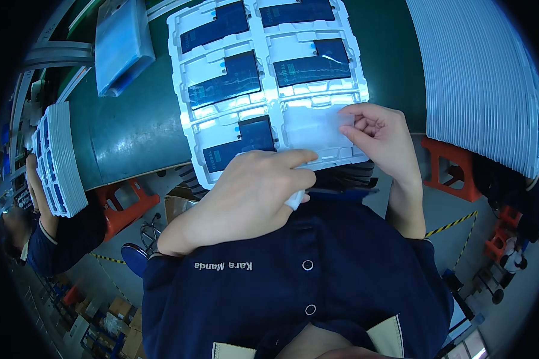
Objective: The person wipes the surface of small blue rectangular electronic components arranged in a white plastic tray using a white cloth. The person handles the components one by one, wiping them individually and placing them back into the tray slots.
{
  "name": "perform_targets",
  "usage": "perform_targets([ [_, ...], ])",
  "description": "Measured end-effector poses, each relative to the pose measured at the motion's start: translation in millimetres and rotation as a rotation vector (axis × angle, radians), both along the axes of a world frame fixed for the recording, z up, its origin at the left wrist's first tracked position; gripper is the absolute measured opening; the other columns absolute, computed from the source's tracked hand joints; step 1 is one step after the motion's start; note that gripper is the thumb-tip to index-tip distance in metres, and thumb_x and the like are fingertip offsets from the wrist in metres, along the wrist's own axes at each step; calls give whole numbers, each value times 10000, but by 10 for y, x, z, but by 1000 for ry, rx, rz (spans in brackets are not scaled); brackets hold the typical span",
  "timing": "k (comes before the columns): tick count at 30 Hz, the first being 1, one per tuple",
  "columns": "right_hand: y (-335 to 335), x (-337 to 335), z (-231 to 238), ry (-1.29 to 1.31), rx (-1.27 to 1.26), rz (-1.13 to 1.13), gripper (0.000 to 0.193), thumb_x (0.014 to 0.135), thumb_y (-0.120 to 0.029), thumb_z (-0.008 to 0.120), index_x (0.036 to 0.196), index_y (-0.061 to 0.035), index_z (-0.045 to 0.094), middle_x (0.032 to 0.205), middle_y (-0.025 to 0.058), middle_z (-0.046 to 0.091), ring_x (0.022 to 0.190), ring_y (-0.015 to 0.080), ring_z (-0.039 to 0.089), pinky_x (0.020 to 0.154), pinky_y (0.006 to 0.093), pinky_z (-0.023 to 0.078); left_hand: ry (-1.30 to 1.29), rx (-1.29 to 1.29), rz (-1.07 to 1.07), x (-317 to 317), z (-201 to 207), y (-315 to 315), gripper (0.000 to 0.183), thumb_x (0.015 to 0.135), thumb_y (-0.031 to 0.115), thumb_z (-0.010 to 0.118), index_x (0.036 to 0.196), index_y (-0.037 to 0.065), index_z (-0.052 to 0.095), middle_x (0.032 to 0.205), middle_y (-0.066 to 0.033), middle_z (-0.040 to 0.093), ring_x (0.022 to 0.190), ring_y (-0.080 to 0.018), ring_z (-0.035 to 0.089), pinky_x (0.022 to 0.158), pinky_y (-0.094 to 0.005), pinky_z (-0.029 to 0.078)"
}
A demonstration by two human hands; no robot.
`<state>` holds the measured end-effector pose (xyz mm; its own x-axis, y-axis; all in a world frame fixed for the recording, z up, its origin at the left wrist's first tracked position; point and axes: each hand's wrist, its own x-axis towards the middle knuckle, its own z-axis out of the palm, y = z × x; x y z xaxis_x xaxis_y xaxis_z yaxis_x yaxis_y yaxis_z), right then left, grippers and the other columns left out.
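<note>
A white plastic tray (pixel 270 107) with moulded compartments lies in front of me. Several flat black L-shaped battery packs (pixel 224 81) sit in it, one per compartment. Over the near right compartment, my right hand (pixel 380 134) pinches the right edge of a thin translucent sheet (pixel 311 127) between thumb and fingers. No black pack shows under that sheet. My left hand (pixel 263 185) is at the tray's near edge, its index finger stretched toward the sheet's lower edge. The other fingers curl round a small white wad (pixel 294 199), mostly hidden, its material unclear.
A tall stack of white trays (pixel 479 78) stands at the right. Far left on the green table (pixel 126 134) is a clear plastic-wrapped block (pixel 123 48). A co-worker (pixel 48 233) at the left holds a smaller tray stack (pixel 60 161). Orange stools (pixel 452 170) stand below the table.
</note>
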<state>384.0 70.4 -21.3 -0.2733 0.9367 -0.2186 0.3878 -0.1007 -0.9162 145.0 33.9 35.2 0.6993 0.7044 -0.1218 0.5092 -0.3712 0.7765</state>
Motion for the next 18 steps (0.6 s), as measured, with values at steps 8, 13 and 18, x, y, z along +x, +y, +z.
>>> perform_targets([
  [8,-25,-35,17,-191,190,22,252,753,11,689,1005,3,669,696,107,605,561,164,584,546,284,479,68,-84,15,50,-124,58,101,758,91,673,777,20,604,1210,-215,604,825,-385,637,698,-421,500],
  [13,-34,-97,133,-299,221,60,438,740,46,655,1162,-33,565,807,129,583,631,248,592,600,338,487,99,-86,53,23,-99,84,98,763,88,662,778,15,598,1096,-238,637,863,-385,640,698,-432,498],
  [18,-45,-62,195,-434,275,16,521,730,62,653,1220,-54,518,953,162,563,743,288,603,660,363,489,118,-86,69,-16,-37,135,95,753,66,666,775,11,592,945,-245,652,962,-378,632,706,-444,497],
])
